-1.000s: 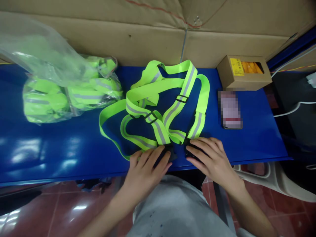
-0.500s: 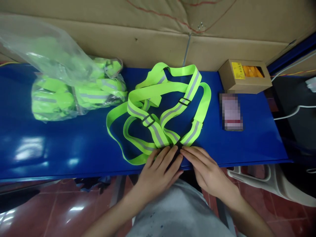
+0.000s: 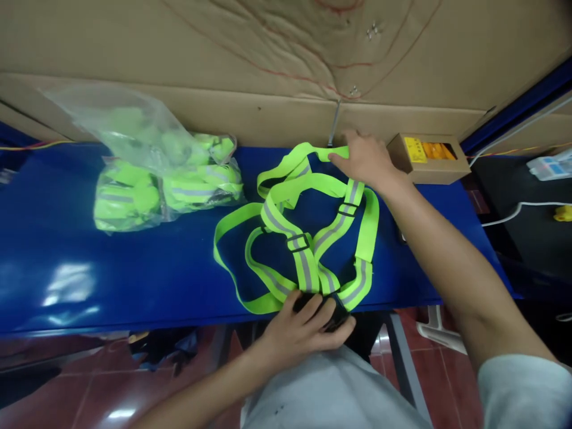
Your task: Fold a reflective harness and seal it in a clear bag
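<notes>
A neon-green reflective strap harness (image 3: 308,238) with grey stripes lies spread on the blue table (image 3: 134,268). My left hand (image 3: 304,330) is at the table's near edge, fingers curled over the harness's black buckle (image 3: 328,313). My right hand (image 3: 364,161) reaches across to the far end of the harness, fingers pinching its top green strap beside the cardboard wall.
A clear plastic bag (image 3: 156,173) of folded green harnesses lies at the back left. A small cardboard box (image 3: 429,158) with orange contents stands at the back right. Cardboard sheets (image 3: 268,59) line the back. White cables (image 3: 513,208) and a chair (image 3: 435,330) are on the right.
My right hand left the buckle at the near edge and reached to the far top strap. My left hand stayed on the buckle. The view tilted upward.
</notes>
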The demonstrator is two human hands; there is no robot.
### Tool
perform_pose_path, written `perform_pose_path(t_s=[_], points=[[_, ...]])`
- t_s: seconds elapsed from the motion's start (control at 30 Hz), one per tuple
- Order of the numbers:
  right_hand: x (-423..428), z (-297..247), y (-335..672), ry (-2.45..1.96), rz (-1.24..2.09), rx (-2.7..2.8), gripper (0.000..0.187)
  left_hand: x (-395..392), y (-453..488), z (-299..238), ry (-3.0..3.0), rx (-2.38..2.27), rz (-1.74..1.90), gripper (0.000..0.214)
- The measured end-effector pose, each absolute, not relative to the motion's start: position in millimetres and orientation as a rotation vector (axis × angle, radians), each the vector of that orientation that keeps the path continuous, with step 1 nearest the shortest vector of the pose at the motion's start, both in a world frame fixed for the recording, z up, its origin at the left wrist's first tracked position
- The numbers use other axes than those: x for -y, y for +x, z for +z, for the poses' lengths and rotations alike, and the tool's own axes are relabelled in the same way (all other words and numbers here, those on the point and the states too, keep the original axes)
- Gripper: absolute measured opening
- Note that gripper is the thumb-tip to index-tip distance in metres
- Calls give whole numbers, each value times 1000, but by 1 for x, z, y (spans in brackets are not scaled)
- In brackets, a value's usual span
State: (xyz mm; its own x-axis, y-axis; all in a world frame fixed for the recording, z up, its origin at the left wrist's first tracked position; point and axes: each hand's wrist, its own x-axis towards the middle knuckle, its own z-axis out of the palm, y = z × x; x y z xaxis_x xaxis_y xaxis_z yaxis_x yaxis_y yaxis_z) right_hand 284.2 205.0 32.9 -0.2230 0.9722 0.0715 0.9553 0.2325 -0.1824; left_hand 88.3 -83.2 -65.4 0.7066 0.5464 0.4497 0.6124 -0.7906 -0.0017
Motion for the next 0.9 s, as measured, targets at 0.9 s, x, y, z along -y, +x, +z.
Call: perform_pose_path(t_s=[0.9], points=[[-251,71,384,-2187,-47,1595,45,75,54,-59,-2923,698,-768,33]])
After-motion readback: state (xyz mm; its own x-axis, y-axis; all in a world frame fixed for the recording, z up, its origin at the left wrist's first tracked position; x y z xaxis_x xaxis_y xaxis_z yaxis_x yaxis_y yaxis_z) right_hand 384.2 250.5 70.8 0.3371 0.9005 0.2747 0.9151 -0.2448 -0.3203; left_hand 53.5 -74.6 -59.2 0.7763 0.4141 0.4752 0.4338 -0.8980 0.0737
